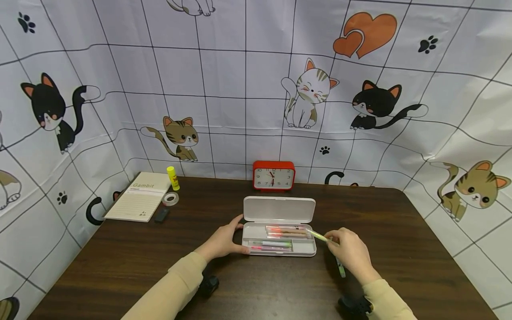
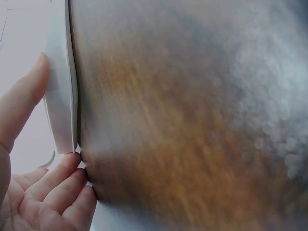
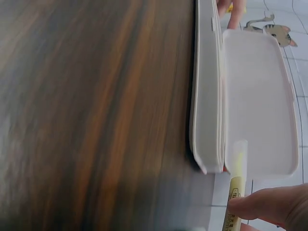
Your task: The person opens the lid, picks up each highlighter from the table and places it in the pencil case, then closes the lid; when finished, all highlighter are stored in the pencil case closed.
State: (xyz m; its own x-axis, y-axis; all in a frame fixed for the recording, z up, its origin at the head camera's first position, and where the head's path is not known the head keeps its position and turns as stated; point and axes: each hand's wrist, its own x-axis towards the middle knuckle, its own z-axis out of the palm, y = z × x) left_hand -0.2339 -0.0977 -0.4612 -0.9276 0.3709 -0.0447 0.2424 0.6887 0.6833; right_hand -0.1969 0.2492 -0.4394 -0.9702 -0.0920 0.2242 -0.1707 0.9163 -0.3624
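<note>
Beside the pencil case, left fingers brace it; right fingers pinch a highlighter.

Matt white plastic case, dark wood table

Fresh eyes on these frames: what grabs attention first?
The open white pencil case at the table's centre, left hand steadying its left end, right hand pinching a yellow highlighter over its right end. Behind it stands a red alarm clock, against a cat-print backdrop.
</note>
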